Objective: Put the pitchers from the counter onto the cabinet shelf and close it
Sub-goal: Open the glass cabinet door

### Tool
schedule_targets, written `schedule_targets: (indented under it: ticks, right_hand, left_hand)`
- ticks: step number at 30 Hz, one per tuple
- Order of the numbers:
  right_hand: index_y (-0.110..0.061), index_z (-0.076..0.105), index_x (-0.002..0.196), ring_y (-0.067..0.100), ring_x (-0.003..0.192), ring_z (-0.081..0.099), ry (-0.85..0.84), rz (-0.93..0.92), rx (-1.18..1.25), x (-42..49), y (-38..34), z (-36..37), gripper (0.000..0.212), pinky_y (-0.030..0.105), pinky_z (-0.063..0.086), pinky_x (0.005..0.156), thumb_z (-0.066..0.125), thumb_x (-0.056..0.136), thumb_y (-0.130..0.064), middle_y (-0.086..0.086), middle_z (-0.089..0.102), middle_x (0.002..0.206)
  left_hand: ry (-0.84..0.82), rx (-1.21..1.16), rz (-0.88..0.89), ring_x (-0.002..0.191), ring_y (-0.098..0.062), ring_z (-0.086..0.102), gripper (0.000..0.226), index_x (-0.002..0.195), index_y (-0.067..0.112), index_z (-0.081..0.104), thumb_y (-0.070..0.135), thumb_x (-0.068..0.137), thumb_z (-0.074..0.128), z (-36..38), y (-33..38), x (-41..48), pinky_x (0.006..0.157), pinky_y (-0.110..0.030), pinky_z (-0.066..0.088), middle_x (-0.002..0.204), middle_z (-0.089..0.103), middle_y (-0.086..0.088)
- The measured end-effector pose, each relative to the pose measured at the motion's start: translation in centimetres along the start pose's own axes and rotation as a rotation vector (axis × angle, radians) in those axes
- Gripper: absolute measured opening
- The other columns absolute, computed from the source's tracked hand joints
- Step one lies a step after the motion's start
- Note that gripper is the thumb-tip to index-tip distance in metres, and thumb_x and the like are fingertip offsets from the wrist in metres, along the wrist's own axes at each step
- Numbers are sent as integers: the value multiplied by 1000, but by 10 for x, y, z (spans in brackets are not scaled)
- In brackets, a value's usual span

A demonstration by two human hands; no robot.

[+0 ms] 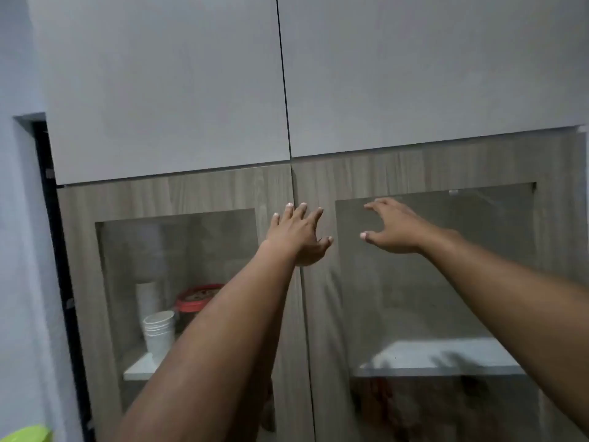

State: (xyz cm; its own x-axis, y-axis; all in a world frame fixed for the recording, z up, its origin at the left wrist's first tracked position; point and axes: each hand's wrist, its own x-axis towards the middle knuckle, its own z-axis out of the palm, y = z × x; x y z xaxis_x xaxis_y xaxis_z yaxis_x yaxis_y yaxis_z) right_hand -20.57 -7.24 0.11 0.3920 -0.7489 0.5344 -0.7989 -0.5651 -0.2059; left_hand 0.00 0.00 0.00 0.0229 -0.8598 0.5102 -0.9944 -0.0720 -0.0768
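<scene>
Forearms reach up toward the cabinet. Left hand (298, 239), open and empty, rests at the seam between the doors (296, 314); right hand (393, 229), spread and empty, hovers just right. No pitchers visible.

Two bare hands reach toward a wood-grain cabinet with glass-paned doors (318, 314). The left hand (299, 236) spreads across the centre seam; the right hand (393, 229) hovers open at the right pane. Stacked white paper cups (158, 333) stand behind the left glass.

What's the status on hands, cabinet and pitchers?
Left hand open on door seam; right hand open at right glass door. Both doors shut. No pitchers visible. Nothing blocking.
</scene>
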Motion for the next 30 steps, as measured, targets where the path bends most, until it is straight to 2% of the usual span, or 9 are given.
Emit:
schedule_targets:
  ticks: [8,14,20,25,27,30]
  right_hand:
    - [-26,28,155,24,155,10,196,-51,-105,59,9,-7,77,51,15,122,59,88,-48,0,12,168]
    - [-31,16,157,22,156,-1,321,-128,-174,91,15,-2,82,55,7,123,57,88,-47,-1,4,168]
    - [-33,15,156,25,152,12,376,-132,-231,102,13,-7,83,56,9,121,56,86,-49,1,19,162]
    - [-30,36,147,26,141,31,397,-104,-152,100,-2,-16,71,52,29,109,56,81,-46,2,40,146]
    - [-28,43,142,26,138,35,380,-69,-98,96,-12,-23,66,50,33,104,55,80,-45,3,44,143]
    - [-27,45,139,26,138,36,374,-57,-66,81,-20,-30,63,50,36,102,56,79,-42,3,47,143]
  left_hand:
    - [115,46,-4,155,-32,-5,79,160,30,5,61,95,39,-1,-5,58,124,-55,4,170,-2,-8]
    - [242,110,-8,155,-29,-12,90,160,30,-5,59,92,46,7,-11,92,124,-55,2,168,-17,-7]
    - [316,139,-31,154,-29,-18,109,158,31,-12,65,82,58,9,-10,103,123,-54,-7,168,-14,-6]
    - [312,127,-26,155,-30,-14,115,159,31,-8,67,77,64,4,-11,101,123,-55,-4,168,-8,-8]
    - [357,102,-25,155,-32,-4,107,159,28,2,64,78,64,0,-8,97,125,-53,1,165,5,-12]
    - [465,75,-13,150,-33,21,96,154,19,22,63,77,61,-15,-3,86,124,-49,13,153,28,-12]
